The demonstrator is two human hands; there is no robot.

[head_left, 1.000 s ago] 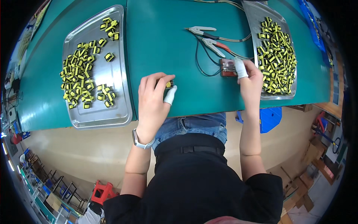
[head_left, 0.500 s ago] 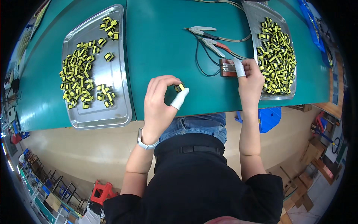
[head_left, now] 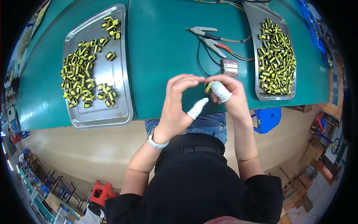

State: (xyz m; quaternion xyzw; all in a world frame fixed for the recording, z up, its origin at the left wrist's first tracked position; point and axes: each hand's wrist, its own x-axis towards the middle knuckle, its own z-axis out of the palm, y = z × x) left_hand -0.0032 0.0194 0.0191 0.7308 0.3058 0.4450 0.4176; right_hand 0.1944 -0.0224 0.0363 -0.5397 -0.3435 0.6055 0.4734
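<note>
My left hand [head_left: 178, 104] is held above the near part of the table, thumb and fingers wide apart with nothing seen between them. Its fingertips meet or nearly meet my right hand [head_left: 233, 93]. Between my right thumb and fingers sits a small yellow-and-black transformer [head_left: 208, 88], partly hidden by the white-covered thumb. White cots cover both thumbs. Just beyond my right hand lies a small brown test block [head_left: 229, 68] with metal contacts, nothing on its top.
A metal tray [head_left: 113, 76] of similar transformers stands at left, and another tray [head_left: 263, 95] heaped with them at right. Two clip leads, one black-handled [head_left: 203, 30] and one red-handled [head_left: 215, 46], lie past the block, wires trailing. A blue stool [head_left: 267, 120] stands below the table edge.
My right hand has come off the test block and moved left and nearer. My left hand has moved right and opened; the transformer it held is gone from it, and one is in my right fingers.
</note>
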